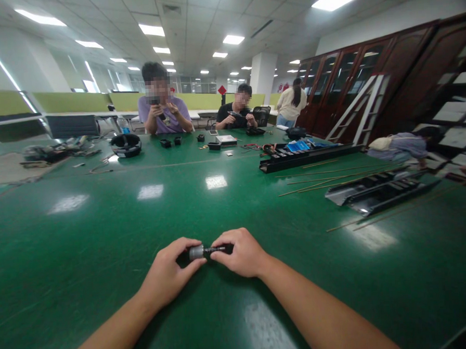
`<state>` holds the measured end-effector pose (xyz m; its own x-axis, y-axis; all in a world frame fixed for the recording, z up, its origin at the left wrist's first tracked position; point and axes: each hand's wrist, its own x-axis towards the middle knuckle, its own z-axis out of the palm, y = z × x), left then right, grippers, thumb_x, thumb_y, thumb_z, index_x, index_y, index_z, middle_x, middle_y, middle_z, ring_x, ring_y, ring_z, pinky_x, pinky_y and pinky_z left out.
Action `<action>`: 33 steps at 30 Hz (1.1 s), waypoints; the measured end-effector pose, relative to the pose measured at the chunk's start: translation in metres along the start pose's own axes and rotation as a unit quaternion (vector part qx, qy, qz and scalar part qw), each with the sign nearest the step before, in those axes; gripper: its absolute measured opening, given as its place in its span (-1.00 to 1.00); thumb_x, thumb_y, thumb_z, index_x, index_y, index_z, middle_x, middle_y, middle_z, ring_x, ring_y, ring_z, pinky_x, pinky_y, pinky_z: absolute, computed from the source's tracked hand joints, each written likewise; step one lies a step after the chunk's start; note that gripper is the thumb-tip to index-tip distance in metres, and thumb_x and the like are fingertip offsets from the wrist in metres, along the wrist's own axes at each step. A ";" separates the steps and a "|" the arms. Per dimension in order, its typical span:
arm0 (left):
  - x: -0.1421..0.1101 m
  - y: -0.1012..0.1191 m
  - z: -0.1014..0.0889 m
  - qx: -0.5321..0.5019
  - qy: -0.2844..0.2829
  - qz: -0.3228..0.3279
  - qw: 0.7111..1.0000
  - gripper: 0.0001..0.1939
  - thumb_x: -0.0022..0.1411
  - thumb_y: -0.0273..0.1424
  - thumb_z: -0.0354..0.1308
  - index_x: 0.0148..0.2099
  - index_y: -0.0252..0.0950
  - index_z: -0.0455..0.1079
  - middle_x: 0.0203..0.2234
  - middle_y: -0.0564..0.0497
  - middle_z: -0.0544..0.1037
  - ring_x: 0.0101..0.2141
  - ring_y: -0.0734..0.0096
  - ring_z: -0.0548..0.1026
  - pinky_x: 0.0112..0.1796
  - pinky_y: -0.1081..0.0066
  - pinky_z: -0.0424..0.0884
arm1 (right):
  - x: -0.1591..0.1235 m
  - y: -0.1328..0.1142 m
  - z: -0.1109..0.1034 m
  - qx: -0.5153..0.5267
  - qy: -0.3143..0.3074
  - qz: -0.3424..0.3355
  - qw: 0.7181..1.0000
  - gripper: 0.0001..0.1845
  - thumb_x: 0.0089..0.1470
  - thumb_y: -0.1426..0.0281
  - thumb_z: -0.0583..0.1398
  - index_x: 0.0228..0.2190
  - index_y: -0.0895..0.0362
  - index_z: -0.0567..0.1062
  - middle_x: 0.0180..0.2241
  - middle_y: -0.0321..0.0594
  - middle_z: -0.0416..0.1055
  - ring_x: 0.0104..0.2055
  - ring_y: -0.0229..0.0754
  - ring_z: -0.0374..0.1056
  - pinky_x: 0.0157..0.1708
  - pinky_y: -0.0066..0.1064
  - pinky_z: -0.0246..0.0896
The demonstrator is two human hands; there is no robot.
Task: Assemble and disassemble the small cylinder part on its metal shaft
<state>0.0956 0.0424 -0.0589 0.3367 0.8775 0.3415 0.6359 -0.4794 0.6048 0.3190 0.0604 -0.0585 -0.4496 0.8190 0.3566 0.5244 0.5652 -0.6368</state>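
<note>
My left hand (168,273) and my right hand (240,253) meet low over the green table (103,228), both closed on one small cylindrical part (204,250). The part has a silver-grey end by my left fingers and a thin dark shaft running into my right fingers. Most of its body is hidden inside my hands.
Long black trays (306,156) and thin wooden sticks (327,182) lie to the right, with more dark trays (378,192) nearer. A round black object (126,145) and small parts sit far across. Two seated people (162,108) handle items; another person stands by wooden cabinets (368,79).
</note>
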 end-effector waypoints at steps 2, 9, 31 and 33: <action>0.000 -0.001 0.000 0.001 0.004 -0.002 1.000 -0.72 0.19 -0.24 0.25 -0.05 -0.17 0.44 -0.20 0.02 0.57 -0.18 0.28 0.53 -0.13 0.32 0.44 | 0.000 0.000 0.000 0.001 0.001 0.001 1.000 -0.85 0.04 0.32 0.28 -0.31 0.06 0.64 -0.36 -0.26 0.59 -0.32 -0.20 0.47 -0.27 -0.44 0.26; 0.000 0.000 -0.001 0.002 0.004 -0.007 1.000 -0.72 0.19 -0.23 0.25 -0.05 -0.17 0.45 -0.20 0.02 0.58 -0.19 0.29 0.53 -0.14 0.32 0.45 | 0.001 0.001 -0.001 0.003 0.005 -0.006 1.000 -0.85 0.04 0.34 0.28 -0.31 0.06 0.64 -0.35 -0.26 0.59 -0.31 -0.20 0.47 -0.26 -0.44 0.25; 0.002 -0.001 -0.002 0.002 0.019 -0.016 1.000 -0.74 0.17 -0.28 0.27 -0.08 -0.18 0.45 -0.21 0.03 0.57 -0.19 0.29 0.53 -0.15 0.32 0.45 | 0.001 0.005 -0.002 0.009 0.021 0.013 1.000 -0.88 -0.01 0.38 0.30 -0.35 0.09 0.62 -0.42 -0.27 0.55 -0.41 -0.23 0.42 -0.34 -0.44 0.25; 0.002 -0.001 -0.002 0.001 0.019 -0.020 1.000 -0.74 0.17 -0.28 0.27 -0.08 -0.17 0.45 -0.21 0.04 0.57 -0.19 0.30 0.52 -0.13 0.33 0.44 | 0.001 0.005 -0.002 0.011 0.021 0.015 1.000 -0.88 -0.01 0.38 0.30 -0.36 0.09 0.62 -0.43 -0.28 0.55 -0.42 -0.23 0.41 -0.35 -0.44 0.24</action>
<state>0.0943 0.0442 -0.0576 0.2842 0.8946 0.3449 0.6489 -0.4443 0.6176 0.3228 0.0638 -0.0599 -0.4031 0.8391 0.3652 0.5210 0.5385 -0.6622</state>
